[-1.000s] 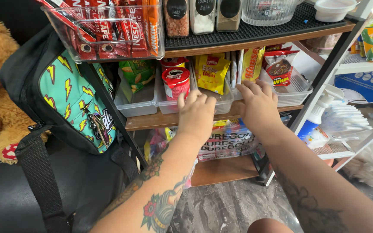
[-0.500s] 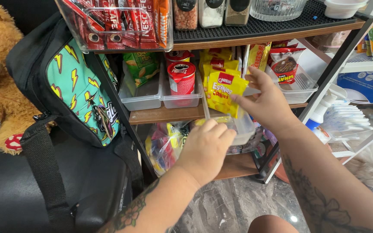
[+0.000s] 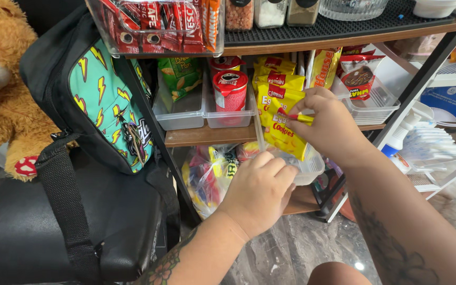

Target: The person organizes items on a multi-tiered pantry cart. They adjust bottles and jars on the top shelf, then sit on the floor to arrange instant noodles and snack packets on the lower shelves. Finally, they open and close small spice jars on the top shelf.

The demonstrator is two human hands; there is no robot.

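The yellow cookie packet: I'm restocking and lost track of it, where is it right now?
In the head view, the yellow cookie packet is right of centre, pinched at its top by the right hand, above the clear bin the left hand holds, beside the red can.

wooden shelf point(image 3: 207, 136) bears clear plastic bins point(image 3: 186, 111)
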